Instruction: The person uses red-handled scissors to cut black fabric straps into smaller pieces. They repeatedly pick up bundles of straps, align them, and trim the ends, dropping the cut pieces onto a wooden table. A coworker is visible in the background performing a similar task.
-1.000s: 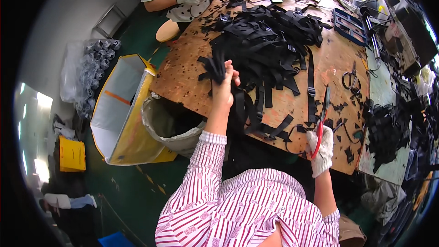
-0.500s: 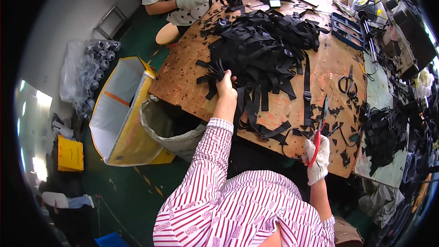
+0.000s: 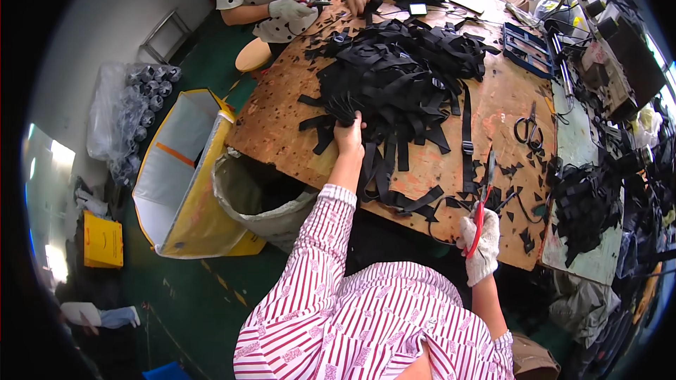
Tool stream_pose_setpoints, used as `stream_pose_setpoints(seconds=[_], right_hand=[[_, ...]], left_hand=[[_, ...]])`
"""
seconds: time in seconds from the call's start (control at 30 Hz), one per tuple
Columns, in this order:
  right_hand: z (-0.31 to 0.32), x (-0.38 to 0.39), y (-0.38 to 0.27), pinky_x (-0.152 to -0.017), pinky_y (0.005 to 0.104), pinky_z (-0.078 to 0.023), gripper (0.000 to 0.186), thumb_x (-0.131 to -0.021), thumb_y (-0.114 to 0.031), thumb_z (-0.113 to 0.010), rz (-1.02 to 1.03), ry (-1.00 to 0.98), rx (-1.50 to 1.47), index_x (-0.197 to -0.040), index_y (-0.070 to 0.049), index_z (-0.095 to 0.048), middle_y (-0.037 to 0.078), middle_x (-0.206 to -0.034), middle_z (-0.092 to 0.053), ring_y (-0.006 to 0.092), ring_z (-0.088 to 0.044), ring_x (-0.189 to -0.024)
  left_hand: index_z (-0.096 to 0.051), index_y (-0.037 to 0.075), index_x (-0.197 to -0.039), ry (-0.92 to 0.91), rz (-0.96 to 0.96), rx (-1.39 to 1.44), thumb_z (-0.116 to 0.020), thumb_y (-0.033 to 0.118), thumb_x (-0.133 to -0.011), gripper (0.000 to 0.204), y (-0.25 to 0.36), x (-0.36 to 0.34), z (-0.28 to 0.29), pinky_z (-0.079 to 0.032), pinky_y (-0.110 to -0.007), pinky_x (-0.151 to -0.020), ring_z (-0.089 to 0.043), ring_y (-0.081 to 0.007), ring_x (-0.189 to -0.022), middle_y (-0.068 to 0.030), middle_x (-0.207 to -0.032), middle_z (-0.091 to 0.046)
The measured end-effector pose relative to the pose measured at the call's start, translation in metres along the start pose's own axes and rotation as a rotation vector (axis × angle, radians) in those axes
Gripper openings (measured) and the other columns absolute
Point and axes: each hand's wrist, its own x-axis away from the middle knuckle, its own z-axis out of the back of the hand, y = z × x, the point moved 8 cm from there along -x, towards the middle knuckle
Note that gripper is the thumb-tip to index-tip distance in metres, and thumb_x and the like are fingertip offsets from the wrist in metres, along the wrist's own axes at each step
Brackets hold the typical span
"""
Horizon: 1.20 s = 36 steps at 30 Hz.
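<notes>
My bare left hand (image 3: 349, 135) grips a bundle of black webbing straps (image 3: 342, 108) at the near left edge of a large pile (image 3: 394, 70) of the same straps. The gathered straps fan out beyond my fingers and merge into the heap. In my right hand (image 3: 482, 248), which wears a white knit glove, are red-handled scissors (image 3: 478, 229). Their blades point away from me over the near edge of the wooden table (image 3: 422, 176). A single strap with a black buckle (image 3: 467, 146) lies stretched out beyond them.
Across the table, a co-worker's gloved hand (image 3: 291, 9) holds scissors. Black-handled scissors (image 3: 529, 130) lie at right among triangular offcuts, with a blue tray (image 3: 528, 49) farther back. A pale bin (image 3: 264, 222) and a yellow bag (image 3: 193, 218) stand left below the table's edge.
The view has shifted slightly. My left hand keeps its grip, and the straps in it now look more bunched. The co-worker's bare hand has moved down toward the table.
</notes>
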Motion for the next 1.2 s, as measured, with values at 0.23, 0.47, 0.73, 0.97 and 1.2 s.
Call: stream_pose_setpoints(seconds=[0.23, 0.47, 0.73, 0.97, 1.2], right_hand=[[-0.003, -0.007, -0.032, -0.057, 0.0211, -0.048, 0.042, -0.078, -0.006, -0.068, 0.294, -0.075, 0.014, -0.109, -0.006, -0.04, 0.006, -0.087, -0.059, 0.0085, -0.055, -0.064], [-0.04, 0.002, -0.07, -0.076, 0.026, -0.048, 0.04, -0.079, 0.0, -0.062, 0.77, -0.214, 0.069, -0.111, -0.007, -0.039, 0.009, -0.104, -0.057, 0.0126, -0.056, -0.092], [-0.033, -0.008, -0.034, -0.064, 0.0218, -0.046, 0.04, -0.077, -0.003, -0.064, 0.472, -0.179, 0.117, -0.11, -0.005, -0.04, 0.003, -0.084, -0.052, 0.0072, -0.051, -0.068], [-0.029, -0.003, -0.044, -0.061, 0.0209, -0.045, 0.044, -0.078, -0.002, -0.069, 0.535, -0.039, 0.099, -0.111, -0.006, -0.04, 0.0, -0.085, -0.048, 0.0073, -0.051, -0.069], [-0.016, -0.01, -0.027, -0.057, 0.0225, -0.046, 0.044, -0.079, -0.006, -0.068, 0.365, 0.118, -0.097, -0.113, -0.006, -0.04, 0.003, -0.083, -0.048, 0.0096, -0.051, -0.069]], left_hand=[[-0.055, 0.004, -0.086, -0.462, 0.566, 0.612, -0.05, -0.004, -0.084, 0.009, 0.049, 0.136, -0.059, -0.045, -0.023, -0.068, -0.055, -0.0098, -0.07, -0.0023, -0.078, -0.055], [-0.059, 0.001, -0.093, -1.181, -0.643, -0.429, -0.079, 0.01, -0.058, 0.042, 0.083, 0.227, -0.069, -0.044, -0.032, -0.073, -0.056, -0.024, -0.081, -0.0088, -0.086, -0.057], [-0.055, 0.003, -0.095, -1.169, -0.481, -0.425, -0.079, 0.012, -0.064, 0.04, 0.065, 0.23, -0.072, -0.046, -0.03, -0.077, -0.056, -0.0201, -0.083, -0.0044, -0.085, -0.056], [-0.049, 0.002, -0.112, -0.898, -0.045, 0.004, -0.05, 0.016, -0.094, 0.023, 0.03, 0.222, -0.065, -0.045, -0.027, -0.085, -0.057, -0.0135, -0.093, -0.0056, -0.113, -0.05], [-0.056, 0.0, -0.109, -0.817, 0.192, -0.067, -0.06, 0.02, -0.091, 0.027, 0.003, 0.254, -0.057, -0.045, -0.026, -0.084, -0.057, -0.012, -0.095, -0.0048, -0.102, -0.059]])
